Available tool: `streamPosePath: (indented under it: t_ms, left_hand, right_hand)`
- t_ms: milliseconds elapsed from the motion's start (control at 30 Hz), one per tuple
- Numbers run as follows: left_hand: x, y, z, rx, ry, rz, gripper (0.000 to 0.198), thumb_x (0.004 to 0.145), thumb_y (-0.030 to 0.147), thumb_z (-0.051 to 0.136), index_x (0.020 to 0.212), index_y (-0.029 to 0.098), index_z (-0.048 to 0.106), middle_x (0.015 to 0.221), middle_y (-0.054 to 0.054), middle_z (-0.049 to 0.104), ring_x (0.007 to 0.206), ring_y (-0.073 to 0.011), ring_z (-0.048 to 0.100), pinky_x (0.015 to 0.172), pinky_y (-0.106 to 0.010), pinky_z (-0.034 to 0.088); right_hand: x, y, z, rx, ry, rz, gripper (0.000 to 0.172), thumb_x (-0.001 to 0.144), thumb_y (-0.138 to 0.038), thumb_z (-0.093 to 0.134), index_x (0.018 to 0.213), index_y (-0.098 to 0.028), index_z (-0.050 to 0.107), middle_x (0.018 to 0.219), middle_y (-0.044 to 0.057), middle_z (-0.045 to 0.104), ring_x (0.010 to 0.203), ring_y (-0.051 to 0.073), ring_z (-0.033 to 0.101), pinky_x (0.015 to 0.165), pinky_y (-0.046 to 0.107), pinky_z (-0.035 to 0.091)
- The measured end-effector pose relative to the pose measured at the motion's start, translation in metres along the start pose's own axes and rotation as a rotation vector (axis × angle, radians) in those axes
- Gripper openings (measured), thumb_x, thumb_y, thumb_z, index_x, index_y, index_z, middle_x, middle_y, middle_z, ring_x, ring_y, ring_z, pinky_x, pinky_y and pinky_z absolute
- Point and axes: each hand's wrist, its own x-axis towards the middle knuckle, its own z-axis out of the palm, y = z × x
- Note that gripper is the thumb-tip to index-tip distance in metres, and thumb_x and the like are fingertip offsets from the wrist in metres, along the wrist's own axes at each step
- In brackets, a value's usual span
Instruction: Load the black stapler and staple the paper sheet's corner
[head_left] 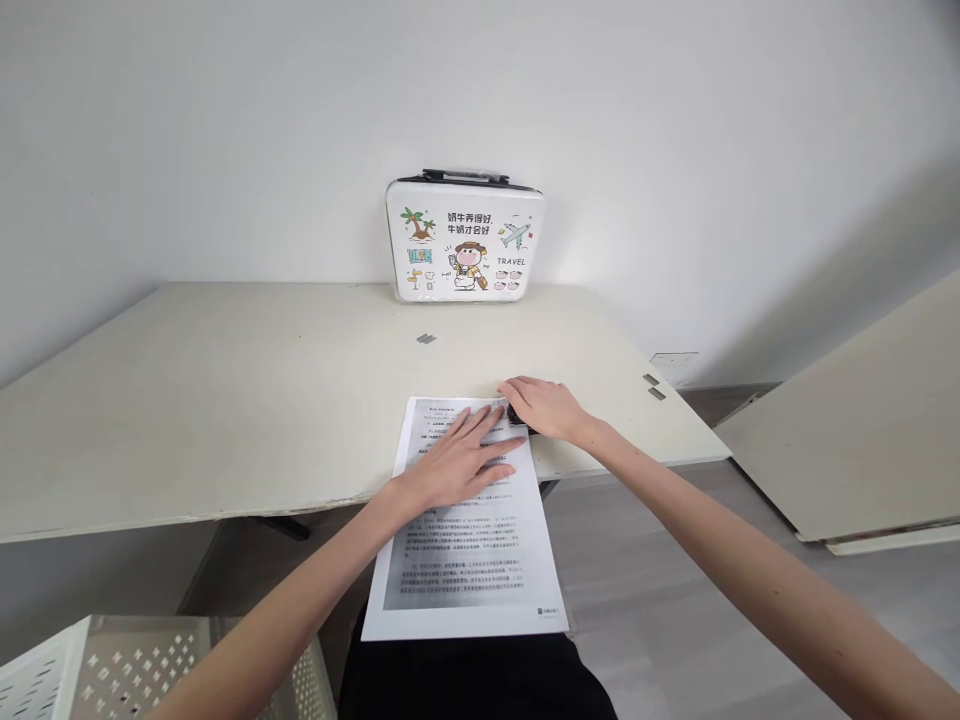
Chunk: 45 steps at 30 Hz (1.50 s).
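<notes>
A printed sheet of paper (pixel 469 540) hangs half over the front edge of the cream table (pixel 225 400). My left hand (pixel 457 460) lies flat on the upper part of the sheet with its fingers spread. My right hand (pixel 544 408) rests on the sheet's top right corner, fingers curved over a small dark object (pixel 519 417) that looks like a stapler; most of it is hidden under the hand.
A white case (pixel 465 240) with cartoon travel pictures stands against the wall at the back of the table. Small strips of staples lie at mid-table (pixel 426 339) and near the right edge (pixel 653 386). A perforated white bin (pixel 150 665) sits lower left; another tabletop (pixel 862 420) at right.
</notes>
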Motion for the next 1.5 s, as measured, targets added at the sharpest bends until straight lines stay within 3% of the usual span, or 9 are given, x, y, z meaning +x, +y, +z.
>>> streamPosePath:
  t_ms: [333, 800, 933, 1300, 1500]
  left_hand:
    - [0.000, 0.005, -0.003, -0.005, -0.022, -0.016, 0.052, 0.109, 0.058, 0.037, 0.158, 0.042, 0.044, 0.175, 0.006, 0.005, 0.162, -0.0304, 0.005, 0.132, -0.058, 0.008]
    - [0.001, 0.005, -0.001, 0.005, -0.023, -0.011, 0.055, 0.110, 0.060, 0.033, 0.160, 0.040, 0.042, 0.175, 0.005, 0.002, 0.162, -0.0302, 0.004, 0.133, -0.056, 0.006]
    - [0.001, 0.006, -0.002, 0.018, -0.068, -0.032, 0.057, 0.110, 0.061, 0.030, 0.161, 0.038, 0.041, 0.175, 0.004, -0.002, 0.162, -0.0300, 0.000, 0.132, -0.055, 0.004]
    - [0.002, 0.005, 0.000, 0.028, -0.033, -0.016, 0.055, 0.110, 0.058, 0.032, 0.161, 0.039, 0.041, 0.176, 0.003, 0.003, 0.163, -0.0296, 0.003, 0.132, -0.057, 0.007]
    - [0.000, 0.006, 0.000, 0.043, -0.053, -0.020, 0.055, 0.111, 0.058, 0.032, 0.161, 0.035, 0.042, 0.175, 0.000, 0.006, 0.162, -0.0280, 0.003, 0.132, -0.055, 0.007]
  right_hand:
    - [0.001, 0.009, -0.005, 0.085, 0.005, 0.043, 0.056, 0.109, -0.048, 0.017, 0.123, -0.032, 0.069, 0.138, 0.001, 0.071, 0.120, 0.031, 0.067, 0.101, 0.047, 0.049]
    - [0.000, 0.003, -0.003, -0.010, -0.021, 0.013, 0.055, 0.109, -0.050, 0.019, 0.115, -0.030, 0.069, 0.132, 0.004, 0.072, 0.115, 0.030, 0.067, 0.092, 0.045, 0.050]
    - [0.001, 0.002, -0.002, -0.046, -0.029, -0.003, 0.053, 0.110, -0.045, 0.019, 0.118, -0.029, 0.068, 0.135, 0.005, 0.070, 0.117, 0.029, 0.066, 0.092, 0.043, 0.050]
    - [0.002, 0.003, 0.002, -0.173, -0.040, -0.067, 0.048, 0.111, -0.038, 0.019, 0.129, -0.029, 0.063, 0.142, 0.006, 0.065, 0.125, 0.026, 0.061, 0.094, 0.042, 0.050]
    - [-0.001, -0.007, 0.017, -0.264, 0.020, -0.056, 0.045, 0.110, -0.033, 0.025, 0.138, -0.024, 0.059, 0.138, 0.014, 0.064, 0.123, 0.033, 0.061, 0.096, 0.047, 0.047]
